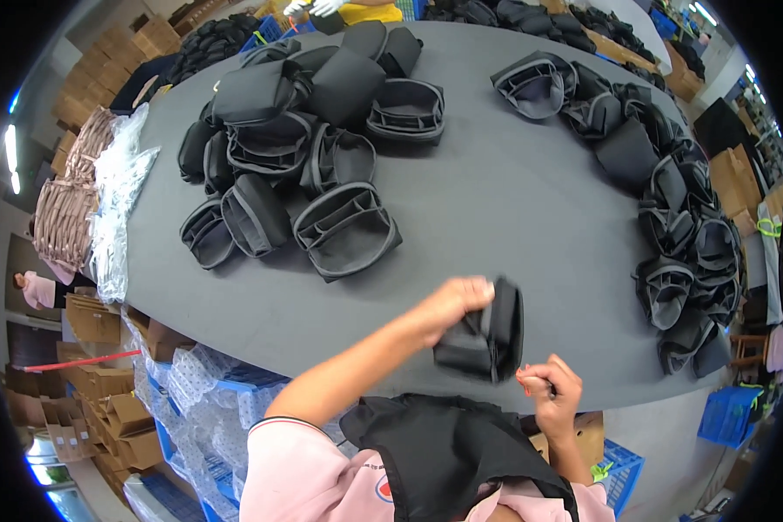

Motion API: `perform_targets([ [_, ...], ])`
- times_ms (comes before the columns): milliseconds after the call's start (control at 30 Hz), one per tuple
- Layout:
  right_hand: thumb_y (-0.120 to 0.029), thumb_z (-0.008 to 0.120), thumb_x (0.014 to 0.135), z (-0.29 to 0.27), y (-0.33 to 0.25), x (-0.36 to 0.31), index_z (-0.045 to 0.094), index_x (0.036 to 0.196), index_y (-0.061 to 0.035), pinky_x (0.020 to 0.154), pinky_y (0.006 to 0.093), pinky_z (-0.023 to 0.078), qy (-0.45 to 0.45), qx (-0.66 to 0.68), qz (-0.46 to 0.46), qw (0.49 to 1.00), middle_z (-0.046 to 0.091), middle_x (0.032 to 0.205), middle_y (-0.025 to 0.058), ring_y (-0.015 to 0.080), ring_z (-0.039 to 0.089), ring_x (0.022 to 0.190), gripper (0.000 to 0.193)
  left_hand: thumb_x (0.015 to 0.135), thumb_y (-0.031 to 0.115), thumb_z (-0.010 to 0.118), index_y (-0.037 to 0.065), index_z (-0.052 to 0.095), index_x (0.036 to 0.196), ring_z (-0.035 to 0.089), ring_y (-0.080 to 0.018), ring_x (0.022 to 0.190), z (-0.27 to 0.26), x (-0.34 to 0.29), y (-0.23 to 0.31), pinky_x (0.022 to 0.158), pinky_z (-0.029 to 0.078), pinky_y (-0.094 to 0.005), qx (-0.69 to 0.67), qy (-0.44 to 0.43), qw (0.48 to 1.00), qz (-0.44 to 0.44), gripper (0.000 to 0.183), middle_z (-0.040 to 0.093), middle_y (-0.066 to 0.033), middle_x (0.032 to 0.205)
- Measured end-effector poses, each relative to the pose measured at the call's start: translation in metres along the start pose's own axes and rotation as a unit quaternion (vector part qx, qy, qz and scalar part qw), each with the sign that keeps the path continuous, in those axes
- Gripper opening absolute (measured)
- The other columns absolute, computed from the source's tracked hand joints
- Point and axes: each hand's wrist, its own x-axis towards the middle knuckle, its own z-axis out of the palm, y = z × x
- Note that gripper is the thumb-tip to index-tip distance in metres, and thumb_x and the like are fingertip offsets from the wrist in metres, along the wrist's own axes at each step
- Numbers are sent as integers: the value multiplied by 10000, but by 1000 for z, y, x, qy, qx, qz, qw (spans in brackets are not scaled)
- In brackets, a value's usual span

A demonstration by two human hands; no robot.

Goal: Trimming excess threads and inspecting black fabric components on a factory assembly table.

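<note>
The black bag (506,326) was above the near part of the grey table (470,217), its far end gripped by the left hand (468,298). The right hand (552,388), closed around a small orange-red item (522,378) of unclear kind, was just beside the near end. Good handling seemed to want a steady left grip and the item's tip kept off the fabric. Other bags (348,230) lay far left.

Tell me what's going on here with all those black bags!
A person grips one black bag over the grey table with the left hand. The right hand, close to the bag's lower end, holds a small orange-red thing, too tiny to make out. More bags lie in a pile on the left and a curved row on the right, many open.
</note>
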Motion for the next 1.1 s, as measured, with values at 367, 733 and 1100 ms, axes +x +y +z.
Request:
perform_targets([
  [367, -219, 497, 942, -42, 58, -1, 592, 917, -5, 425, 211, 320, 118, 181, 323, 922, 447, 550, -24, 47, 392, 461, 235, 784, 115, 635, 115, 466, 1286, 431, -312, 1198, -72, 5, 120, 1001, 323, -376, 671, 332, 586, 311, 529, 454, -153, 1301],
  [733, -112, 656, 754, -234, 156, 48, 609, 895, -4, 661, 307, 476, 348, -199, 270, 876, 578, 731, 75, 143, 561, 678, 184, 753, 199, 691, 149, 426, 1329, 170, -335, 1367, -129, 48, 64, 1067, 156, -539, 797, 281, 534, -20, 636, 193, -141, 1483],
  [1100, -91, 715, 697, -188, 189, 39, 582, 823, 18, 635, 327, 466, 347, -232, 238, 877, 544, 814, 107, 232, 604, 612, 214, 746, -32, 603, 21, 544, 1148, 450, -336, 1189, 0, 34, 70, 985, 376, -400, 667, 138, 647, 343, 410, 475, -175, 1284],
])
